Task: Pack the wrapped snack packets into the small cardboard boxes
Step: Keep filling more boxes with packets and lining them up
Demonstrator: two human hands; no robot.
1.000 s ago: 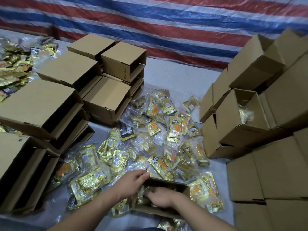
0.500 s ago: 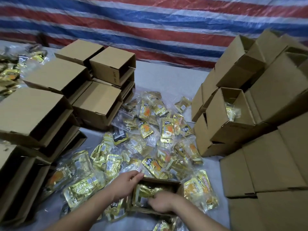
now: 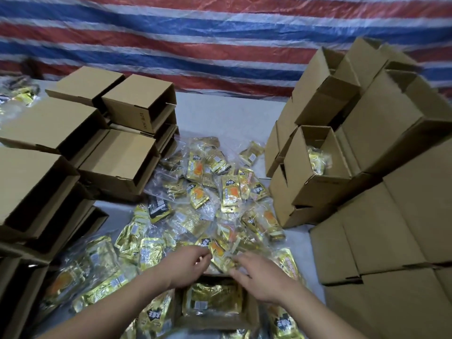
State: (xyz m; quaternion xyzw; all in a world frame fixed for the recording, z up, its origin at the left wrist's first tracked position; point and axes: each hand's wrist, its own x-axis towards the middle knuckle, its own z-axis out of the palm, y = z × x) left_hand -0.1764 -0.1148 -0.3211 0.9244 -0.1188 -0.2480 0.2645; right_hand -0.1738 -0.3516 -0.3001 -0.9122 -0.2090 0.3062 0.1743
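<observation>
Head view: both hands at the snack pile, just beyond the open box
Left hand (image 3: 189, 264) and right hand (image 3: 259, 272) pinch one gold snack packet (image 3: 220, 253) between them, above the far rim of the small cardboard box (image 3: 252, 311). Packet likely light, floppy, slick film; best taken by its edges. Long axis runs diagonally, far-left to near-right

Packets and boxes, mid-packing

Gold foil packets (image 3: 215, 199) are heaped loose on the table; one open box (image 3: 252, 311) at front is seen holding packets, others (image 3: 318, 172) stacked at both sides.
</observation>
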